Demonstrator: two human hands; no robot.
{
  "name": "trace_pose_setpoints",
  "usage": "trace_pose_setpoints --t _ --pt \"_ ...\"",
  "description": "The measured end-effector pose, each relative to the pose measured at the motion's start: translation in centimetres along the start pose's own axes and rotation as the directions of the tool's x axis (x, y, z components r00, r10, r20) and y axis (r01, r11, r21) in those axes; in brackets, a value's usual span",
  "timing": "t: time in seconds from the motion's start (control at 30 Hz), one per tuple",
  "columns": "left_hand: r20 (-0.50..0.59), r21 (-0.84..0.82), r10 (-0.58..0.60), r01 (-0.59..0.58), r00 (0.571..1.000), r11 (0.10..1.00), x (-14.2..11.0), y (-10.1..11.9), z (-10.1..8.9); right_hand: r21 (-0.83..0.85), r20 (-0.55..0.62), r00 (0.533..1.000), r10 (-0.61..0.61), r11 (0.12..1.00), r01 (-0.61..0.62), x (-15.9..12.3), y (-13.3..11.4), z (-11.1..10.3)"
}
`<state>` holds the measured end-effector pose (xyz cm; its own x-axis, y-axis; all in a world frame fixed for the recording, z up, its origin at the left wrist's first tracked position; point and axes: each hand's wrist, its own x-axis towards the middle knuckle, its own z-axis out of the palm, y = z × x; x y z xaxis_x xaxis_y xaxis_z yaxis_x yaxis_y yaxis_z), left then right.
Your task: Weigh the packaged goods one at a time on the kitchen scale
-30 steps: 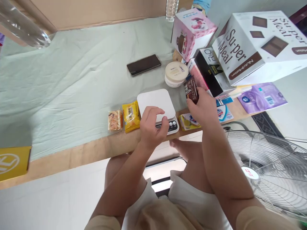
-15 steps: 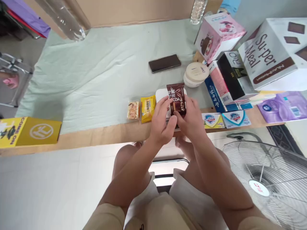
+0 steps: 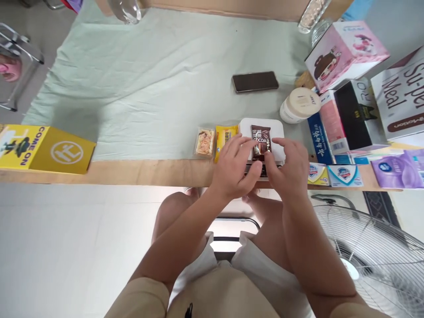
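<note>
A brown cocoa snack packet [image 3: 261, 140] lies flat on the white top of what looks like a small kitchen scale [image 3: 277, 128], whose dark front panel is partly hidden. My left hand [image 3: 236, 167] hovers at the packet's left side, fingers spread, with fingertips close to its edge. On the other side, my right hand [image 3: 290, 167] has its thumb and forefinger apart near the packet's right edge; whether the thumb touches it I cannot tell. Left of the scale lie a yellow snack packet [image 3: 225, 132], partly behind my left hand, and a clear-wrapped nougat-like piece [image 3: 204, 142].
A black phone [image 3: 255, 82] and a cream jar [image 3: 300, 105] sit behind the scale. Boxes crowd the right, including a pink box [image 3: 346, 57] and soap boxes [image 3: 345, 175]. A yellow box [image 3: 61, 150] stands at the left edge. A fan [image 3: 374, 251] is below right.
Both hands have loosened from the cocoa packet, which now rests on the scale. The hands have moved apart. The camera view has shifted, so the table things appear further right.
</note>
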<state>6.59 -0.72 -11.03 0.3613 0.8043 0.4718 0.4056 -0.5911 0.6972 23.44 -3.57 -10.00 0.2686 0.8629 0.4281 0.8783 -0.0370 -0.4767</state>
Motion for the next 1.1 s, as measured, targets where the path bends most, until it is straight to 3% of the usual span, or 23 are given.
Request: trace_pose_setpoints --t 0.17,0.33,0.53,0.67,0.83,0.93,1.1 --pt "0.042 0.216 0.042 -0.050 0.998 0.975 -0.2 0.8 1.6 -0.045 0.070 0.995 0.068 0.997 -0.065 -0.1 -0.6 0.7" --pt "0.103 0.183 -0.001 -0.018 0.995 0.983 -0.2 1.9 2.7 -0.008 0.138 0.986 0.096 0.995 -0.096 -0.2 -0.6 0.9" --pt "0.074 0.211 -0.059 0.042 0.996 0.977 -0.5 2.2 3.0 -0.060 0.177 0.966 0.186 0.982 -0.178 -0.3 -0.5 0.9" --pt "0.091 0.127 -0.039 0.027 0.995 0.992 -0.5 2.3 2.8 0.047 0.103 0.988 0.116 0.991 -0.122 -0.3 -1.3 0.8" --pt "0.014 -0.009 -0.074 0.074 0.997 0.997 -0.7 1.4 1.0 0.115 0.049 0.996 0.071 0.990 -0.077 -0.3 -4.2 1.7" --pt "-0.061 -0.051 -0.119 0.116 0.991 0.992 -1.0 0.3 -0.9 0.132 0.118 0.992 0.042 0.990 -0.058 -0.5 -5.8 3.0" --pt "-0.178 0.054 -0.296 0.309 0.939 0.949 -1.4 -1.6 -4.4 0.097 0.231 0.971 -0.058 0.995 0.037 -0.9 -7.2 4.5"
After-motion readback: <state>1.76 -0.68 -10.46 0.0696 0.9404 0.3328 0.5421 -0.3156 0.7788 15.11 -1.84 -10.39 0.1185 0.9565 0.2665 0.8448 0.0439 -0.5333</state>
